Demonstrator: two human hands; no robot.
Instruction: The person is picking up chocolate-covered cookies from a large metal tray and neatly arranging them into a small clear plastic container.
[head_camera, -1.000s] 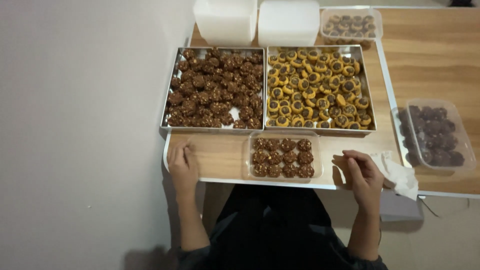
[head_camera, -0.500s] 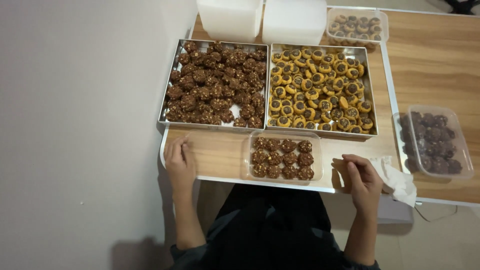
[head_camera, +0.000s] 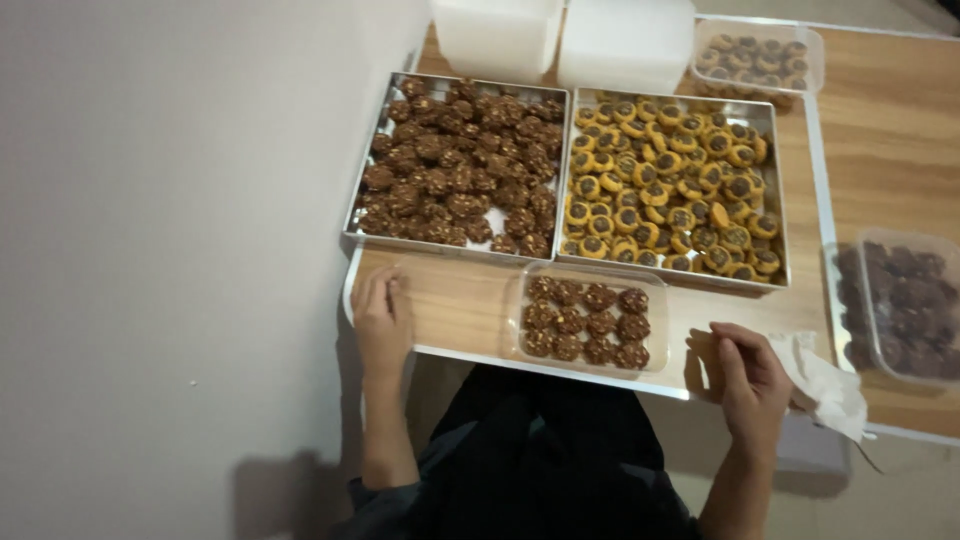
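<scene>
My left hand (head_camera: 383, 318) lies flat and open on the wooden table (head_camera: 455, 300) near its front left corner, holding nothing. My right hand (head_camera: 750, 382) rests at the table's front edge with fingers loosely curled, empty, beside a crumpled white tissue (head_camera: 825, 385). Between the hands sits a clear plastic container (head_camera: 587, 318) filled with dark chocolate cookies. Behind it stand two metal trays: the left tray (head_camera: 455, 172) holds brown chocolate cookies, the right tray (head_camera: 675, 190) holds yellow cookies with dark centres.
Two white plastic tubs (head_camera: 560, 40) stand at the back. A clear container of cookies (head_camera: 757, 58) sits at the back right, another with dark cookies (head_camera: 900, 305) at the right. A pale wall (head_camera: 170, 230) runs along the left.
The view has shifted slightly to the left and closer. Both hands stay where they were on the table edge.
</scene>
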